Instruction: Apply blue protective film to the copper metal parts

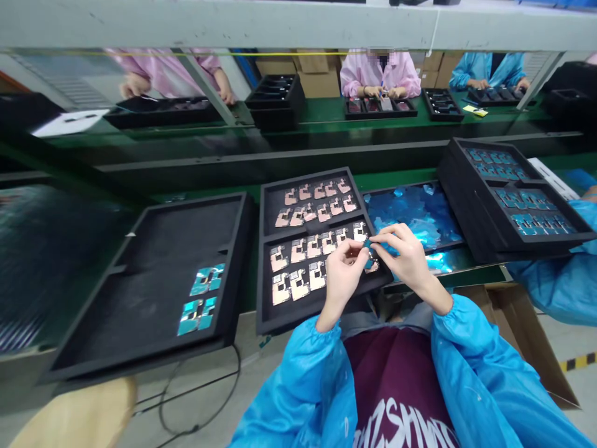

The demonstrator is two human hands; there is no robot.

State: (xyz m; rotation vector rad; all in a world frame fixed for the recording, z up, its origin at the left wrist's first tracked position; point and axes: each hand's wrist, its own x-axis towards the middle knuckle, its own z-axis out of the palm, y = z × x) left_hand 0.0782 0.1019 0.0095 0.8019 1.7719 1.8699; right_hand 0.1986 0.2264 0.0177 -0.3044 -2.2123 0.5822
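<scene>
- Small blue-filmed plate (369, 254): on my feed it is pinched between both hands, just above the lower compartment of a black foam tray (275, 326). Fingers hide most of it, so I cannot tell its long axis.
- Left hand (342, 277) and right hand (403, 258): both grips are clenched on that one plate.
- Copper-coloured plates (298, 286): I count about eleven in the upper compartment and nine showing in the lower, in rows.
- Loose blue film (410, 214): one heap, in a tray beside them on the green counter (396, 177).
- Stacked black trays (485, 236): one stack, two compartments of blue-filmed plates on top.
</scene>
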